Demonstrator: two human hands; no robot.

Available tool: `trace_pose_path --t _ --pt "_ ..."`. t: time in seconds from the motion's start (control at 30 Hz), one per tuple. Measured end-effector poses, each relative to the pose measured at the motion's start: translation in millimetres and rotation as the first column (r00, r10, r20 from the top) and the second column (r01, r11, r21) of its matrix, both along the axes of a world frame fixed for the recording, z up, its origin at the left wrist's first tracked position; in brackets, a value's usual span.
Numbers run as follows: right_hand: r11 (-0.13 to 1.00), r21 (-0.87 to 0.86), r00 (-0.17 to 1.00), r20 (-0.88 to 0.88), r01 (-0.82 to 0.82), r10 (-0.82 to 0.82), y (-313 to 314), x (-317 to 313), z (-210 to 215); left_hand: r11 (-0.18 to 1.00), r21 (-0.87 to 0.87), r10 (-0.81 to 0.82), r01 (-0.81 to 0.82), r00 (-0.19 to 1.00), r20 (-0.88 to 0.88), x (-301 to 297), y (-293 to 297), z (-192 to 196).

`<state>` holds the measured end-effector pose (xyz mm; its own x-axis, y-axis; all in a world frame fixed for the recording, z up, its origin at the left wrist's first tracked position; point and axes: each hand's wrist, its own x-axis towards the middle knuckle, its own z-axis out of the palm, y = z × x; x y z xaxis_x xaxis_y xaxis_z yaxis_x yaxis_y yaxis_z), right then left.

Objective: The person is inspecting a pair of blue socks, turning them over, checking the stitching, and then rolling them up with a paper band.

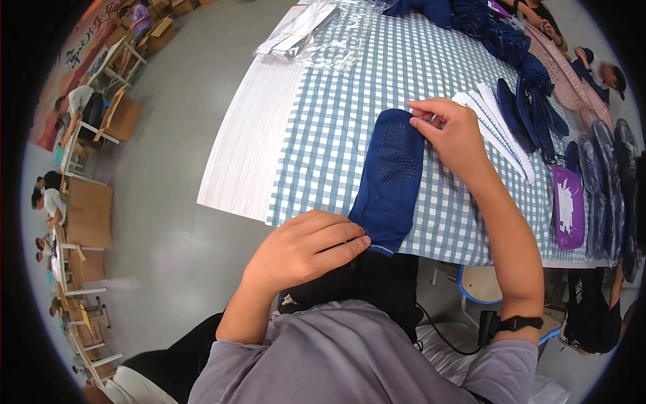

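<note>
A long, narrow navy-blue knitted sock (389, 185) lay flat on a blue-and-white checked fabric cloth (323, 135).
Its rounded end pointed away, tilted slightly right; small dark raised-looking dots patterned the upper half in patches, while the lower half was plain, lightly wrinkled, with pale edging at the cloth's near edge.

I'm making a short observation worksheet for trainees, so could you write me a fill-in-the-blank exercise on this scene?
1. The person's ____ hand is at the end of the blue sock nearest their body.
2. The small dots on the sock lie nearer the person's ____ hand.
3. The blue-and-white cloth under the sock has a ____ pattern.
4. The flat item with a white patch near the table's right side is ____ in colour.

Missing words: left; right; checked; purple.
</note>
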<state>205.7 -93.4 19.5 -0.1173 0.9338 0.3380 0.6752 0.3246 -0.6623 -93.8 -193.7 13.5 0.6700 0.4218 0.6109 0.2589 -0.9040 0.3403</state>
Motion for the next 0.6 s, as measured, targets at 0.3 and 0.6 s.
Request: trace_pose_path --t 0.3,0.6 --pt "0.999 -0.028 0.987 -0.153 0.038 -0.042 -3.4 -3.8 0.9 0.999 -0.034 0.01 -0.007 0.996 0.086 -4.1 -2.3 -7.2" --pt "0.997 -0.075 0.985 -0.168 0.021 -0.033 0.1 0.0 -6.0 1.0 0.02 0.0 -0.001 0.996 0.091 -3.9 -3.1 -10.0"
